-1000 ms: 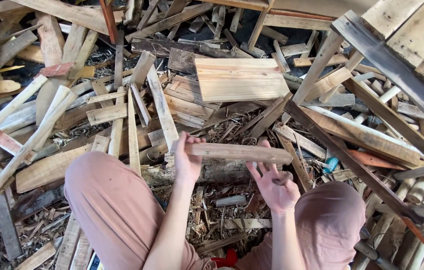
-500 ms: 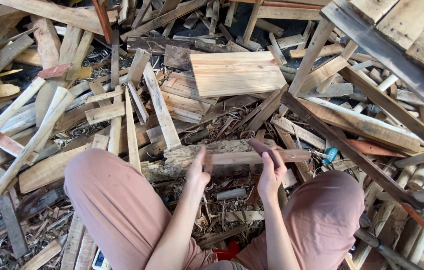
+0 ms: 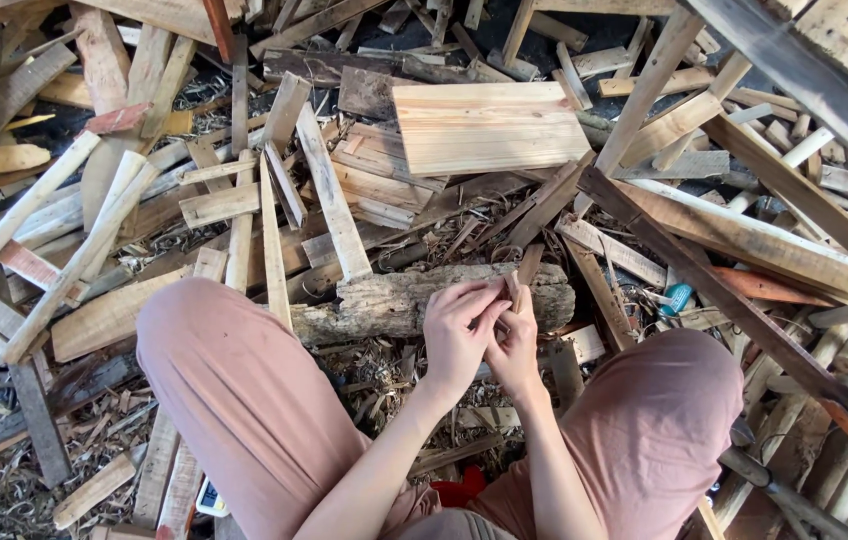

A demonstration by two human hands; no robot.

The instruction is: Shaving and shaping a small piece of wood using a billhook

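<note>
- Change vs a second back: the long stick, then held level across both hands above the log [image 3: 414, 300], is now out of that position. Half a second back it was already down at the log.
- Both hands have since closed in together, just in front of the log's right half.
- Left hand [image 3: 459, 335]: fingers curled, pinching the low end of a thin dark sliver [image 3: 527, 268]. Clamped on it as far as I can see.
- Right hand [image 3: 516, 350]: pressed against the left, fingers bent round the same sliver lower down. Also gripping, though the exact contact is hidden between the hands.
- Sliver stands near upright, tilted a bit right, with its top against the log's front face.
- My read: work has gone from handling a long piece to fine two-handed work on a small one. Can't tell if the sliver came off the earlier stick.
- Log itself unmoved: lying crosswise just past the knees [image 3: 244, 370], weathered, cracked bark.
- Containers: none in view. Nothing is boxed or binned; all of it lies loose.
- Around: scrap laths and boards in a heap, a pale clean board [image 3: 489, 125] beyond the log, shavings on the ground, and a small teal thing [image 3: 676, 298] to the right, too small to identify.
</note>
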